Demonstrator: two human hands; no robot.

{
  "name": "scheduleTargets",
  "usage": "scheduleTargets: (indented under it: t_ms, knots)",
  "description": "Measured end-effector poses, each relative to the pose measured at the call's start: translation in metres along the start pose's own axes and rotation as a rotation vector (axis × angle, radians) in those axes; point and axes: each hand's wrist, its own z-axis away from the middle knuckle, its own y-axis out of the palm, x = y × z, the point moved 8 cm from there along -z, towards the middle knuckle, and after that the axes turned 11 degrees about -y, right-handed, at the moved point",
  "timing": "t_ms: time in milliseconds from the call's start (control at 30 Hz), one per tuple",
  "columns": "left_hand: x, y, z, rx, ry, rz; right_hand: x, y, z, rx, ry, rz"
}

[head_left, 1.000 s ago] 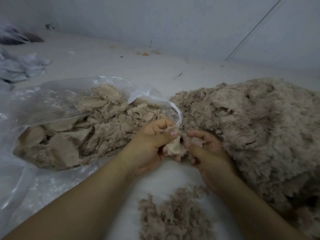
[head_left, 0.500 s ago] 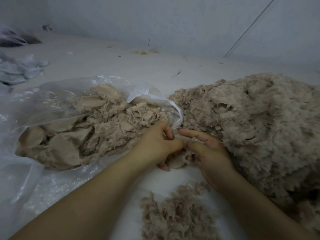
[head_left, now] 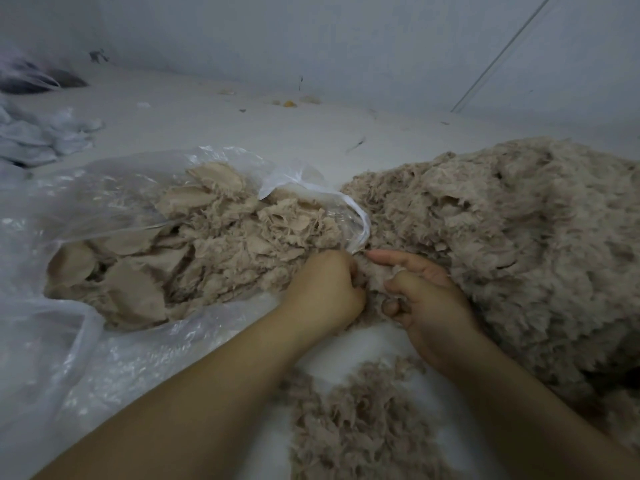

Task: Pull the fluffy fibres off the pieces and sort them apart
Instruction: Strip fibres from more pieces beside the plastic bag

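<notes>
Bag [head_left: 104,209] left, big pile [head_left: 519,237] right, hands between.

The bag [head_left: 86,209] is thin clear plastic, crinkly and shiny. The pile [head_left: 512,244] looks like matt, shaggy beige fibre, and the pieces [head_left: 138,292] inside the bag show smooth cloth-like backs.

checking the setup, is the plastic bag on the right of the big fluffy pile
No, the plastic bag lies left of the big fluffy pile.
</notes>
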Motion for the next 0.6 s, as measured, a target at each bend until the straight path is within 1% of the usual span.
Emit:
scheduleTargets:
  t_ms: [33, 100, 167, 233, 300, 433, 600]
  knots:
    - [0.003, 0.0, 0.0, 0.006, -0.002, 0.054, 0.0, 0.0, -0.001, 0.004, -0.007, 0.003]
    - [0.008, 0.0, 0.004, 0.039, -0.009, 0.258, -0.001, -0.001, -0.001, 0.024, -0.011, 0.026]
    - [0.005, -0.001, 0.01, 0.086, 0.048, 0.443, -0.001, 0.001, 0.0, 0.078, -0.021, 0.079]
    - [-0.004, 0.001, 0.017, 0.114, 0.114, 0.532, 0.0, 0.005, 0.0, 0.132, -0.025, 0.098]
    - [-0.007, 0.001, 0.018, 0.107, 0.12, 0.629, 0.0, 0.008, 0.0, 0.155, -0.021, 0.092]
    - [0.001, -0.004, 0.015, 0.126, 0.054, 0.918, 0.002, 0.007, 0.001, 0.092, 0.017, 0.098]
    - [0.001, -0.006, 0.015, 0.186, 0.02, 1.169, 0.003, 0.002, 0.002, -0.01, 0.064, 0.069]
